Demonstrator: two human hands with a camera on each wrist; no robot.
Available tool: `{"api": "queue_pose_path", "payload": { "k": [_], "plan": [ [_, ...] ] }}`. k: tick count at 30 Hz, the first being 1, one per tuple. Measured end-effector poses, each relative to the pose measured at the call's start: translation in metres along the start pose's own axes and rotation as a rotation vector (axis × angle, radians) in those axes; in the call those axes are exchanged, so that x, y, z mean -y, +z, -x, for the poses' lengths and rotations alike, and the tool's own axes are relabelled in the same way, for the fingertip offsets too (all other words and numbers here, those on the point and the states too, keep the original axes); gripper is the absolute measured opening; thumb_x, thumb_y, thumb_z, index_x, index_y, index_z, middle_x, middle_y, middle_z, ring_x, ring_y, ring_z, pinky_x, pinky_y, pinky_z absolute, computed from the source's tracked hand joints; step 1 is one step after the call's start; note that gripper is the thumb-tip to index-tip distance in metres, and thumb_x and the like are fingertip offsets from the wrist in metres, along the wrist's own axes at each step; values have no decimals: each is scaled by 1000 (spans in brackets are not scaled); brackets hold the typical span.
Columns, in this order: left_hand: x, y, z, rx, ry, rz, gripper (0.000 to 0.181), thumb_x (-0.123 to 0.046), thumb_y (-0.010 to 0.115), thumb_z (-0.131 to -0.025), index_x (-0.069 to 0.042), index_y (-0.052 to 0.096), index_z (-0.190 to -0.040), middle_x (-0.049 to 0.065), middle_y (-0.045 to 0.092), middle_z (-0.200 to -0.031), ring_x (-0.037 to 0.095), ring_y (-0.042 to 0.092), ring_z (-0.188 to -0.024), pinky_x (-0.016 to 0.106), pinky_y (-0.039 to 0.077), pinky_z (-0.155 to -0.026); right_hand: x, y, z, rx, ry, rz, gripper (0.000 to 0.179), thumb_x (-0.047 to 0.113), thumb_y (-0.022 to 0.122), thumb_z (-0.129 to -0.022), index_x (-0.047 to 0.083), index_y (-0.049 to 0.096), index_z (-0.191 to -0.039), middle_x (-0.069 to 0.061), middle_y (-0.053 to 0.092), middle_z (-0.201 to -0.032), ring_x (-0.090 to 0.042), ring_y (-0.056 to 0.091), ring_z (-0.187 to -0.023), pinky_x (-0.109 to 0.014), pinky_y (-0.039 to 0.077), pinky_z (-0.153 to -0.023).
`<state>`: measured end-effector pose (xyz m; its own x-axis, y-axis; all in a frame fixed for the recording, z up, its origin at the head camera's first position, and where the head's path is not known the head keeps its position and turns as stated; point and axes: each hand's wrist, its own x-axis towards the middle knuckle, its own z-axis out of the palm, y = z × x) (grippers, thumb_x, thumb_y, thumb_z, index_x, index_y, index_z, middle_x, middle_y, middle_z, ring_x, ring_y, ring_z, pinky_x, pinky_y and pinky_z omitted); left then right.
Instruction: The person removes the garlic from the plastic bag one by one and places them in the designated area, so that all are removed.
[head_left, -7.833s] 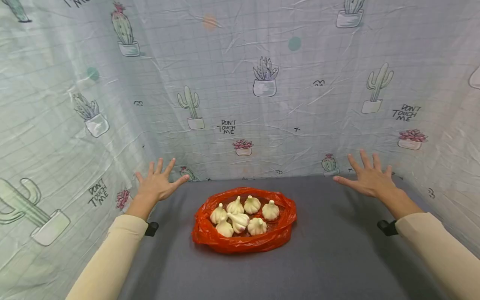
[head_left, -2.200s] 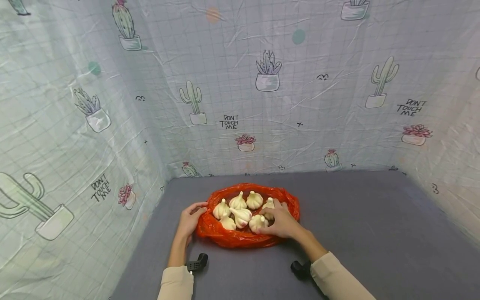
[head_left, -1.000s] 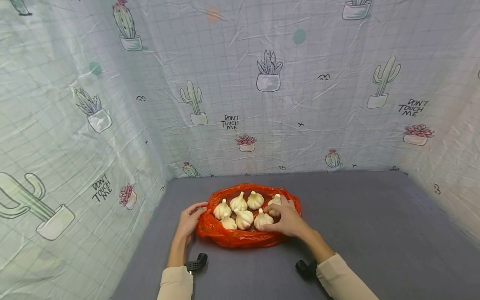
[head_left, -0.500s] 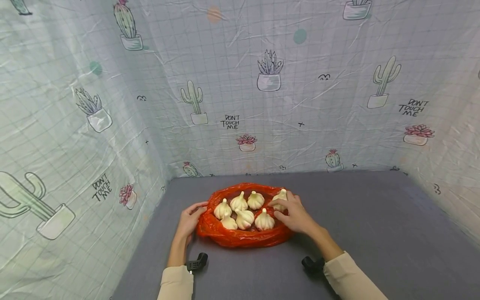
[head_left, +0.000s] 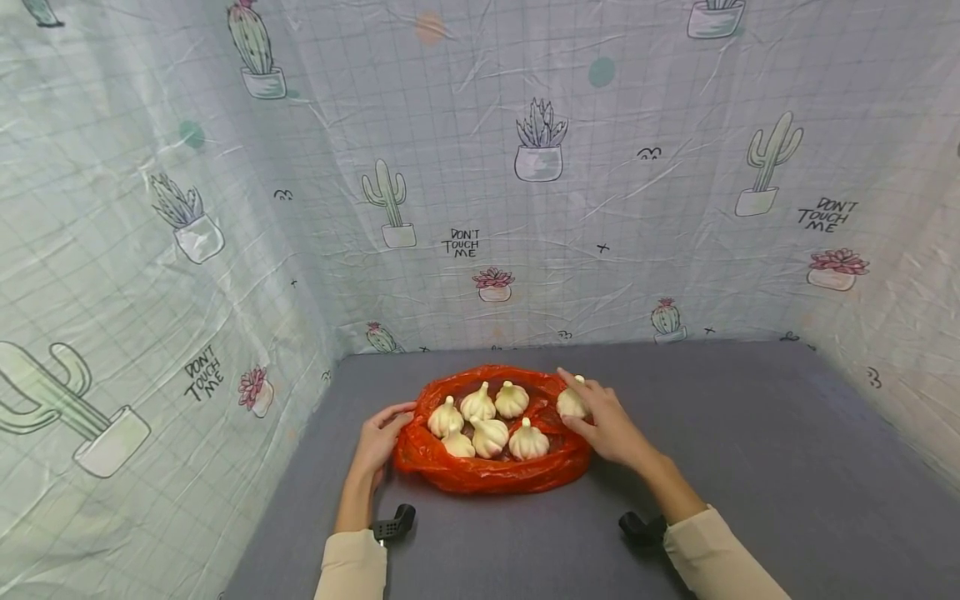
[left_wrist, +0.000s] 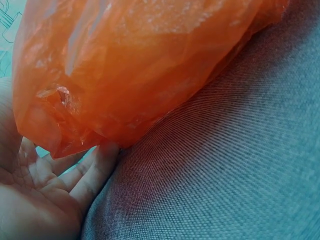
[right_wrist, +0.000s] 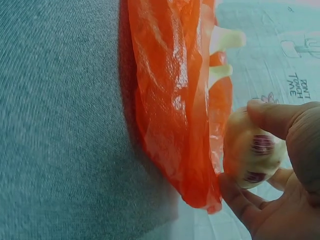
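Note:
An orange-red plastic bag point(head_left: 495, 477) lies on the table with its mouth rolled wide, several garlic bulbs point(head_left: 490, 437) inside it. My right hand point(head_left: 611, 425) holds one garlic bulb point(right_wrist: 252, 147) between thumb and fingers at the bag's right rim. In the right wrist view this bulb shows purple patches and is lifted beside the bag wall. At the bag's left end is my left hand point(head_left: 378, 442), its thumb over the rim and the other fingers along the outside. The left wrist view shows those fingers point(left_wrist: 95, 170) under the bag's lower edge.
The grey cloth-covered table point(head_left: 735, 450) stretches out on both sides of the bag. Behind and to the left hangs a curtain point(head_left: 450, 125) printed with cacti. Each wrist wears a black camera mount point(head_left: 396, 523).
The right hand has moved right, taking a garlic bulb from among the others to the bag's right rim. A front bulb has shifted slightly right. The left hand stays at the left rim.

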<state>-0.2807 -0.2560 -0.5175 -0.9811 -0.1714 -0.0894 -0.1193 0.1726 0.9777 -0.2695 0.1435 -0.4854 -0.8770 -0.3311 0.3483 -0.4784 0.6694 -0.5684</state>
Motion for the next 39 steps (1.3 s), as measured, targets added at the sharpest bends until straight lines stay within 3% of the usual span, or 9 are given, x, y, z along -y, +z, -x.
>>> {"api": "queue_pose_path", "payload": {
  "k": [8, 12, 16, 22, 33, 39],
  "plan": [
    [-1, 1, 1, -2, -9, 14, 29, -22, 64, -101, -14, 72, -128, 10, 70, -129, 13, 66, -104, 27, 53, -85, -3, -9, 2, -27, 84, -45, 94, 20, 76, -93, 20, 15, -166, -27, 51, -148, -47, 52, -121, -67, 44, -100],
    [-1, 0, 2, -2, -3, 14, 30, -23, 65, -101, -13, 72, -128, 9, 71, -126, 12, 67, -101, 27, 54, -84, -5, -13, 2, -26, 145, -75, 101, 23, 78, -92, 12, 10, -165, -32, 50, -147, -51, 51, -127, -68, 43, -103],
    [0, -1, 2, 7, 7, 28, 32, -25, 67, -99, -11, 71, -128, 8, 73, -121, 10, 67, -96, 26, 54, -81, -10, -15, 1, -38, 168, -115, 93, 21, 80, -90, 2, 22, -160, -33, 54, -141, -49, 53, -127, -64, 44, -104],
    [-4, -2, 4, 24, 3, 33, 36, -25, 73, -96, -11, 71, -129, 8, 73, -123, 11, 66, -100, 27, 53, -85, -19, -19, 1, -58, 174, -82, 64, 24, 81, -88, -3, 52, -139, -25, 64, -122, -36, 60, -107, -50, 52, -87],
    [2, -1, 1, 19, 1, 82, 38, -23, 76, -93, -10, 71, -129, 5, 73, -114, 11, 68, -93, 27, 55, -80, -41, -34, 1, -144, 174, -66, 62, 22, 84, -84, -3, 56, -133, -24, 59, -124, -34, 60, -102, -36, 50, -79],
    [4, -3, 0, 25, -15, 89, 40, -23, 77, -92, -12, 71, -129, 7, 72, -118, 13, 69, -96, 29, 56, -81, -52, -48, 2, -136, 242, -79, 68, 25, 82, -87, -6, 51, -139, -29, 55, -127, -39, 58, -107, -44, 51, -84]
  ]
}}
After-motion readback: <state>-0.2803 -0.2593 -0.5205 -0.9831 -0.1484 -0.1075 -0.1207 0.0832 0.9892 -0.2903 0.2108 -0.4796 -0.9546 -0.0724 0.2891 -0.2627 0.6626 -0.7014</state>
